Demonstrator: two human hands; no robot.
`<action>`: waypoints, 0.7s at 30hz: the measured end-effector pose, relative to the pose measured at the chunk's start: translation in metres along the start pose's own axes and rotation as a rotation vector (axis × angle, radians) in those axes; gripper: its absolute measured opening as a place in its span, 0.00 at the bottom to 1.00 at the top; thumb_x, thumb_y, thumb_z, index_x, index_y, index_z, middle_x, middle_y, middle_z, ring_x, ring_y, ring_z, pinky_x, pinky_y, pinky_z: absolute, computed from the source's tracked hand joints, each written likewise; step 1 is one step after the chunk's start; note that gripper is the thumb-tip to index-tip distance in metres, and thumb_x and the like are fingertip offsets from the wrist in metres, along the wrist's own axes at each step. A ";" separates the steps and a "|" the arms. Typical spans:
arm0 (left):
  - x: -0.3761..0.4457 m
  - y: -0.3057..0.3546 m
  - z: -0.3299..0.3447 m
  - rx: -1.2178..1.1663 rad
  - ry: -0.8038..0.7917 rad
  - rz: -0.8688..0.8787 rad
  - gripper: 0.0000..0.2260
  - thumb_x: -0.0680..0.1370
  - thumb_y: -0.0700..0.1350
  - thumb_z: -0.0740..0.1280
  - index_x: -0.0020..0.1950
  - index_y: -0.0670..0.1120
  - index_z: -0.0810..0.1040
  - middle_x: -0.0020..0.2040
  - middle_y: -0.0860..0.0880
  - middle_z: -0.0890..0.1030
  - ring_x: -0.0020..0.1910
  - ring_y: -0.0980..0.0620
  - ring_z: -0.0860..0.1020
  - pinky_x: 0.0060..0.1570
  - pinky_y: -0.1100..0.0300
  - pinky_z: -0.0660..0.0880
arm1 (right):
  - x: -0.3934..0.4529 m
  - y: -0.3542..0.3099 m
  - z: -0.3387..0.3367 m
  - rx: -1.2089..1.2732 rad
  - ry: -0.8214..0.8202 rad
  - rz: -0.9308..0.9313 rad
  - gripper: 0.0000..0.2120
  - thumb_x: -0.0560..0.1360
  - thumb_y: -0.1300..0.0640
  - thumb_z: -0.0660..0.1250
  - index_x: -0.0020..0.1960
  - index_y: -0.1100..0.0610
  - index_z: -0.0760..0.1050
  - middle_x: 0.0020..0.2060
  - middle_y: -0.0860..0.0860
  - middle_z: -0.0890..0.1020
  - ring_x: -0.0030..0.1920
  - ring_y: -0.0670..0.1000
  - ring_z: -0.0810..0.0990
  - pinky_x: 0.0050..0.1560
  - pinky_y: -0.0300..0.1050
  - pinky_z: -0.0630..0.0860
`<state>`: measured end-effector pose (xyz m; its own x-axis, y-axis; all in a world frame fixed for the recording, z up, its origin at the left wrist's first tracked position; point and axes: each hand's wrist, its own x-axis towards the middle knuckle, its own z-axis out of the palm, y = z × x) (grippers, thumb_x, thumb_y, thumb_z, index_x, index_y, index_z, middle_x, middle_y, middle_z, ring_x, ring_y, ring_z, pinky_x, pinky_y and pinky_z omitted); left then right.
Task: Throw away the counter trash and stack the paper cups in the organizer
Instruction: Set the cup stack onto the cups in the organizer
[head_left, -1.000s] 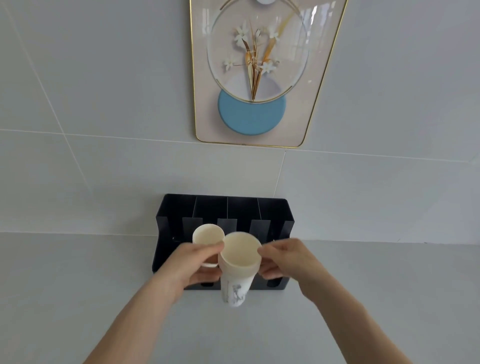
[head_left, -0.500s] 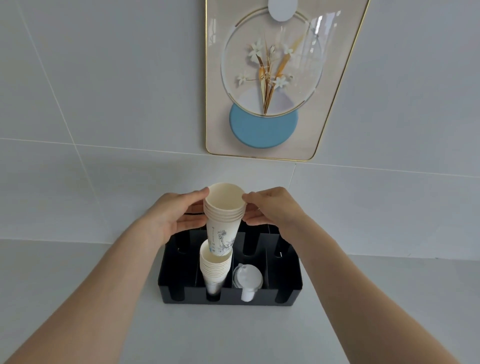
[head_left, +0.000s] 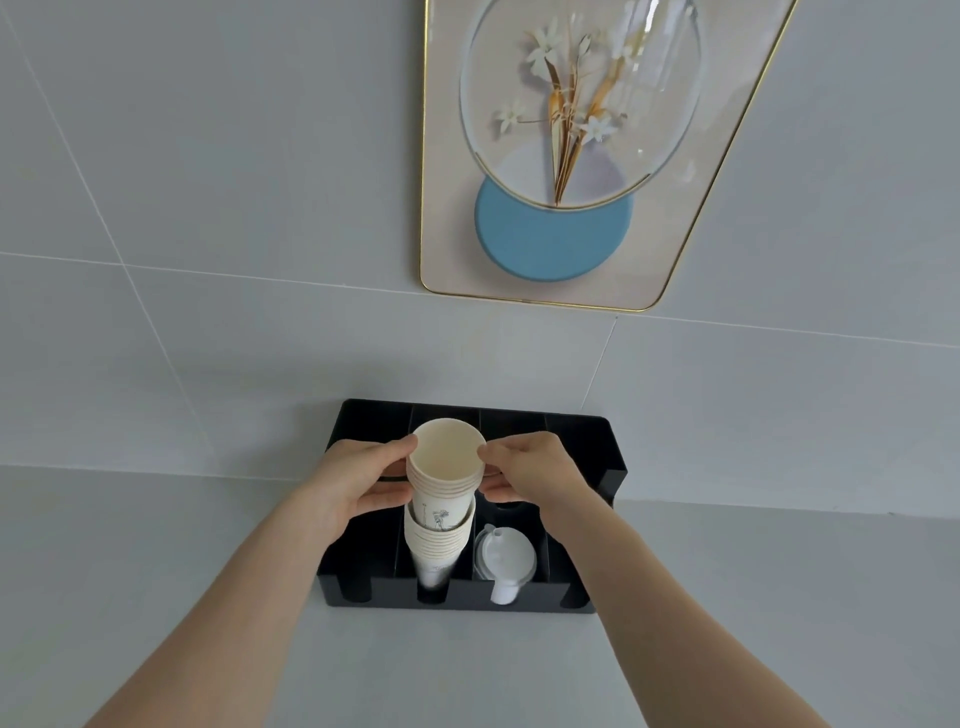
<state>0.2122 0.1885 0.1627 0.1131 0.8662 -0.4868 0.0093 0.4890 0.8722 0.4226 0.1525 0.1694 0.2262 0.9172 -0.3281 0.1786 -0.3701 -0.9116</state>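
Note:
A black organizer (head_left: 587, 436) with several slots stands on the grey counter against the wall. In its second slot from the left stands a stack of white paper cups (head_left: 436, 545). A second stack of paper cups (head_left: 447, 462) is nested partway into that stack's top. My left hand (head_left: 358, 483) grips this upper stack from the left and my right hand (head_left: 530, 467) holds its rim from the right. White plastic lids (head_left: 504, 561) sit in the slot to the right.
The grey counter (head_left: 156, 571) runs left and right of the organizer. A gold-framed flower picture (head_left: 550, 244) hangs on the tiled wall above. The outer organizer slots look dark, with nothing seen in them.
Both hands have lowered the upper stack of cups, which now sits deeper in the stack standing in the organizer. One second ago the cups were held lower, in front of the organizer.

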 end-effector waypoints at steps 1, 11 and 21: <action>0.003 -0.004 0.000 0.010 0.007 0.000 0.11 0.76 0.47 0.76 0.52 0.40 0.84 0.49 0.42 0.87 0.46 0.43 0.87 0.44 0.53 0.84 | 0.003 0.005 0.002 -0.017 -0.001 0.007 0.06 0.77 0.58 0.71 0.51 0.59 0.85 0.42 0.57 0.88 0.44 0.54 0.88 0.46 0.45 0.86; 0.017 -0.039 -0.002 0.098 0.050 0.019 0.06 0.79 0.40 0.71 0.54 0.41 0.85 0.51 0.42 0.86 0.48 0.45 0.86 0.45 0.57 0.84 | 0.019 0.040 0.018 -0.163 0.028 0.057 0.05 0.74 0.56 0.72 0.48 0.53 0.86 0.39 0.55 0.87 0.40 0.55 0.87 0.50 0.53 0.86; 0.020 -0.048 0.001 0.106 0.104 0.045 0.08 0.78 0.40 0.73 0.56 0.41 0.84 0.51 0.41 0.85 0.47 0.42 0.86 0.37 0.61 0.84 | 0.019 0.046 0.019 -0.175 0.035 0.047 0.03 0.77 0.56 0.72 0.47 0.51 0.85 0.42 0.55 0.88 0.43 0.55 0.88 0.50 0.47 0.85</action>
<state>0.2155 0.1826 0.1113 0.0120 0.8959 -0.4442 0.1116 0.4402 0.8909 0.4164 0.1556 0.1168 0.2707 0.8936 -0.3580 0.3300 -0.4355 -0.8375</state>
